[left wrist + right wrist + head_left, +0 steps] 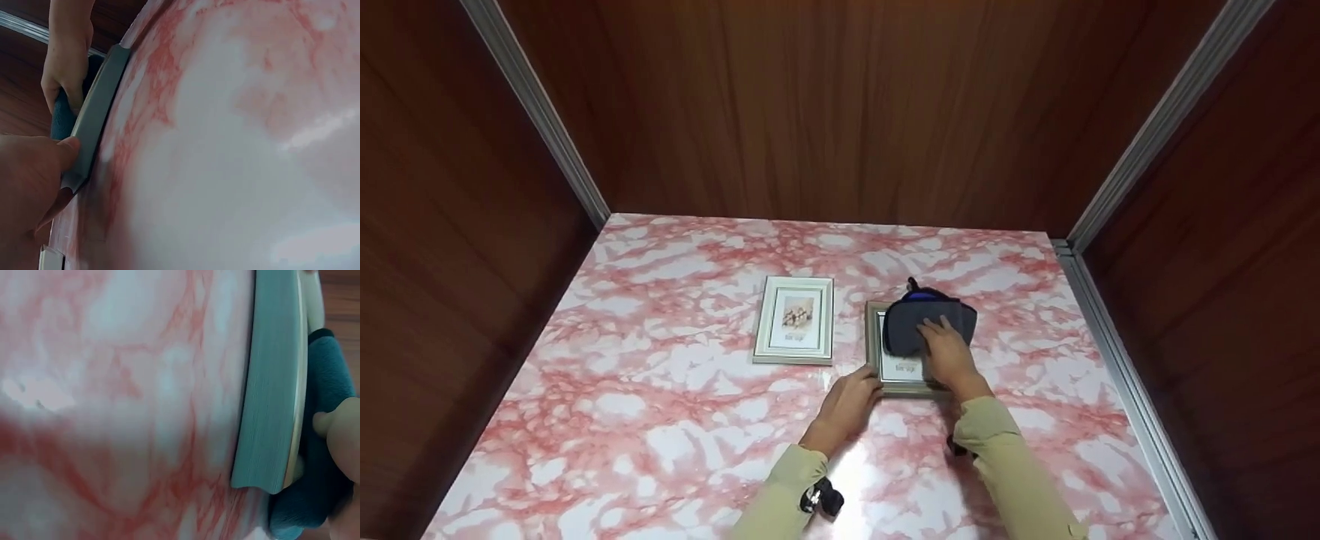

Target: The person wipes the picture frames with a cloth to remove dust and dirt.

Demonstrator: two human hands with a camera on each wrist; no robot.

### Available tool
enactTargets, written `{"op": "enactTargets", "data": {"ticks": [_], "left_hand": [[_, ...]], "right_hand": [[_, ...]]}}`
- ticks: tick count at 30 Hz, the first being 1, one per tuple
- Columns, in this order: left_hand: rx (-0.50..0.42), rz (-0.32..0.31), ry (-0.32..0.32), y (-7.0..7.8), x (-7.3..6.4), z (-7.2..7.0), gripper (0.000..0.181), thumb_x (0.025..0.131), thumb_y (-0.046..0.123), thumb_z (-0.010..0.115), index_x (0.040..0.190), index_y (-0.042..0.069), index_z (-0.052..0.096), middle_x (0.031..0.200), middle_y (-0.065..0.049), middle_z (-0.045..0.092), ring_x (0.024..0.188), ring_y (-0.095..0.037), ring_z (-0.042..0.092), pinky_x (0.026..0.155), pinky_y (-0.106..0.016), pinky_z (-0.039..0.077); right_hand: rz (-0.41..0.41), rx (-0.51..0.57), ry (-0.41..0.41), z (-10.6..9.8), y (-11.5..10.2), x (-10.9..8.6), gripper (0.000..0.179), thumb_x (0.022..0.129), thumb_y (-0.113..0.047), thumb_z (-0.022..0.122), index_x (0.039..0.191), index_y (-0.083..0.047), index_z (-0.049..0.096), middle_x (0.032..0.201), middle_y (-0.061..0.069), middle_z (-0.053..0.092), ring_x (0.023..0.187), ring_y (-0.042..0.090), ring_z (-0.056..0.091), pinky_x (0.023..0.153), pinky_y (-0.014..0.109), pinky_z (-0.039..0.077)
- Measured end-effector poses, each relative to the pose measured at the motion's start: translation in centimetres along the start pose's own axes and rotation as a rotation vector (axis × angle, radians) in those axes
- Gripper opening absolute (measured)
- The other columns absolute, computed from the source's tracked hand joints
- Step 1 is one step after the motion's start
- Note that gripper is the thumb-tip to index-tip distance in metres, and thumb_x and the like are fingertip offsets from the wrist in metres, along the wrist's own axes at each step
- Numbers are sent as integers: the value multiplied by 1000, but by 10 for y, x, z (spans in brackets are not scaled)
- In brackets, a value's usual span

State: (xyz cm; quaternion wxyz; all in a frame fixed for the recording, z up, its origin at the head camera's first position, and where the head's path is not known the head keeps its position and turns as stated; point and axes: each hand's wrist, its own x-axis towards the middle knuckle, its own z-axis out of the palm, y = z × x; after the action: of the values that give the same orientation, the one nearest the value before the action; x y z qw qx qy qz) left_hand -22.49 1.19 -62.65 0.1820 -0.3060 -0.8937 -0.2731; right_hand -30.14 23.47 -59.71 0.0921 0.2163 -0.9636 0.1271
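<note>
Here's the dull beige-gold rectangular photo frame (913, 389), flat on the table just right of centre, a printed white insert (903, 373) inside it, its upper right hidden under the folded dark-grey cloth with navy edging (911, 326). The cloth shows a blue inner side and a black loop at its twelve o'clock.

The right hand (949, 360) comes in from five o'clock, fingers bent, gripping that cloth against the frame's face; the right-wrist view has the thumb on the fabric. And the left hand (849, 401), at eight o'clock, pinches the frame's near-left corner, thumb against the near edge, fingers curled along the side.

Over at ten o'clock lies a pale cream rectangular photo frame (766, 319), holding a white insert with a small flower-like picture (797, 313). A narrow strip of table separates the two.

Sleeves now: khaki, crossing the near side, the left cuff with a black device (822, 497). The red-and-white marbled tabletop (660, 360) stretches widest from seven to ten o'clock, its far edge meeting the dark-brown wood panel (825, 112) at twelve. More brown panels wall off nine and three, grey metal strips along the corners.
</note>
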Motion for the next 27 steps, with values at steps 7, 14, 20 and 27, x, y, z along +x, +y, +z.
{"op": "enactTargets", "data": {"ticks": [7, 14, 20, 27], "left_hand": [[103, 12, -9, 3, 3, -2, 12, 89, 15, 70, 77, 15, 72, 83, 5, 63, 78, -13, 62, 66, -25, 51], [86, 11, -38, 0, 6, -4, 10, 90, 16, 69, 82, 14, 75, 88, 4, 66, 86, -14, 65, 74, -26, 52], [123, 15, -59, -2, 7, -6, 8, 84, 11, 72, 77, 12, 73, 87, 3, 64, 79, -16, 65, 69, -28, 53], [110, 22, -38, -4, -1, -4, 7, 80, 6, 72, 75, 11, 70, 89, 1, 62, 75, -17, 65, 65, -27, 53]], "right_hand": [[16, 163, 33, -12, -18, -44, 40, 82, 9, 65, 122, 6, 62, 128, 27, 57, 129, 48, 39, 106, 53, 32], [69, 251, 16, -19, -36, -84, 42, 82, 8, 63, 124, 4, 61, 133, 24, 54, 133, 48, 34, 105, 56, 32], [7, 148, 1, -14, -50, -77, 42, 81, 3, 68, 123, -1, 64, 129, 22, 58, 128, 49, 40, 104, 60, 31], [-27, 91, -16, -5, -61, -64, 43, 80, 3, 69, 122, -5, 65, 128, 18, 60, 125, 48, 45, 103, 61, 31]]}}
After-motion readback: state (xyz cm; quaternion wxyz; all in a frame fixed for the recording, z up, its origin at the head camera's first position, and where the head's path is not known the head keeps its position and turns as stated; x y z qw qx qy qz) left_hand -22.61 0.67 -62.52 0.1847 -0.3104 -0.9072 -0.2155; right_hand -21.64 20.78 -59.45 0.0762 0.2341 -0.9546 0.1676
